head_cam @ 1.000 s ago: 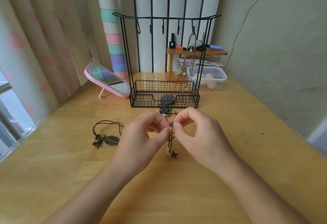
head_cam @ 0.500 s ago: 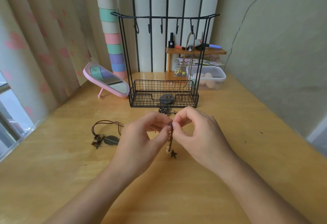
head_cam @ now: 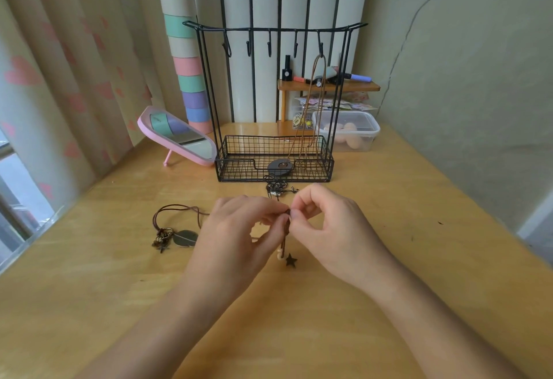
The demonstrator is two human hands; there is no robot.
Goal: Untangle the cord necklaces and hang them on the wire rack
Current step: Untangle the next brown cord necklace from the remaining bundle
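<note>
Soft daylight from the left window (head_cam: 12, 199), faint shadows, wide-angle bending at edges.

left hand (head_cam: 239, 230): pinching cord (head_cam: 285, 239) | right hand (head_cam: 335, 229): pinching cord | forearms: angled inward

Black wire rack (head_cam: 239, 166). Left of rack: pink-framed mirror (head_cam: 179, 136), pastel-banded column (head_cam: 184, 49), cream curtain (head_cam: 45, 79) with pink hearts. Under rack: yellow wood table (head_cam: 389, 229).

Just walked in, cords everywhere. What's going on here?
A person pinches a dark cord necklace with the left hand and right hand above the table, star charm at its lower end. One tan necklace hangs on the wire rack, rightmost hook. A third necklace lies at left; a tangle sits before the rack.
</note>
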